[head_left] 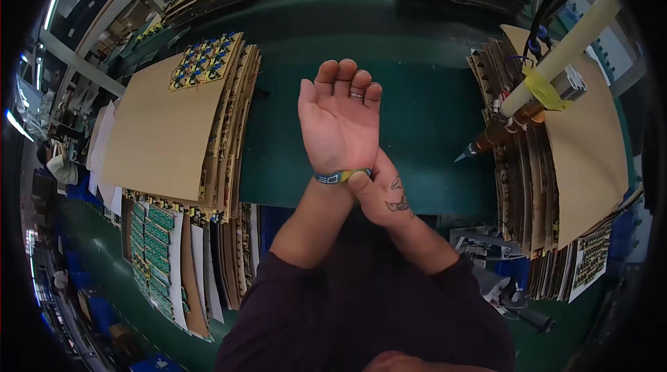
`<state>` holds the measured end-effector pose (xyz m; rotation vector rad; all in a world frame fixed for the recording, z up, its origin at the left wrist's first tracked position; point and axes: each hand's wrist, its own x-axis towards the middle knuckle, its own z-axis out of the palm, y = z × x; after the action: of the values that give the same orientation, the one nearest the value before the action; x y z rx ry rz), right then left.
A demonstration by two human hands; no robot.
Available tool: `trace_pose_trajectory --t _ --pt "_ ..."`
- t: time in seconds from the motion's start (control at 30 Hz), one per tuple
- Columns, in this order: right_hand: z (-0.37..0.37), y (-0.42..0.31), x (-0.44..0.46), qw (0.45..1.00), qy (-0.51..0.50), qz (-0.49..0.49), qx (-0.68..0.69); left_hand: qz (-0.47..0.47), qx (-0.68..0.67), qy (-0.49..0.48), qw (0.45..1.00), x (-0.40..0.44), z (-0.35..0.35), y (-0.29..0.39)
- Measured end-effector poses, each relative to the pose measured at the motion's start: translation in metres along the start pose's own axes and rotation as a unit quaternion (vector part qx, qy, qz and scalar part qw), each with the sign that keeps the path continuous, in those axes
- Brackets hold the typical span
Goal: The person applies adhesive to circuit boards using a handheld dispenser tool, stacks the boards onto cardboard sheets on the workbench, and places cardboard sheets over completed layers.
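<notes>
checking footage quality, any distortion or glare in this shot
Head view: strong fisheye bending, with black corners; bright lights blown out at the left edge; left hand and right hand fairly sharp, far-left background softer.

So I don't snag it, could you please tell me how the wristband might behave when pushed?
The wristband probably flexes, as it curves around the left wrist. It looks narrow, so likely light. The right thumb overlaps it, perhaps hindering sliding.

The right hand (380, 198) is partly hidden where it wraps behind the left wrist (331, 194).
</notes>
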<state>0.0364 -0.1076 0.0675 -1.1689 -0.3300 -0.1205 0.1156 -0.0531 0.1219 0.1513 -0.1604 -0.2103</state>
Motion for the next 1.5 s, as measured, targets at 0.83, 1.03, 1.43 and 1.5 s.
trace_pose_trajectory --t 0.83,1.03,1.43,1.5 --pt "-0.02 0.022 0.003 0.911 -0.203 -0.02 0.358 -0.233 0.007 -0.088 0.968 -0.037 0.008 -0.038" --pt "-0.018 0.019 -0.004 0.924 -0.156 -0.048 0.346 -0.221 -0.016 -0.116 0.968 -0.026 -0.001 -0.044" --pt "-0.018 0.04 -0.01 0.973 0.035 -0.044 0.225 0.107 0.397 -0.204 0.889 -0.009 -0.022 -0.051" --pt "-0.018 0.042 -0.009 0.974 0.05 -0.056 0.216 0.141 0.541 -0.205 0.804 -0.006 -0.027 -0.053"
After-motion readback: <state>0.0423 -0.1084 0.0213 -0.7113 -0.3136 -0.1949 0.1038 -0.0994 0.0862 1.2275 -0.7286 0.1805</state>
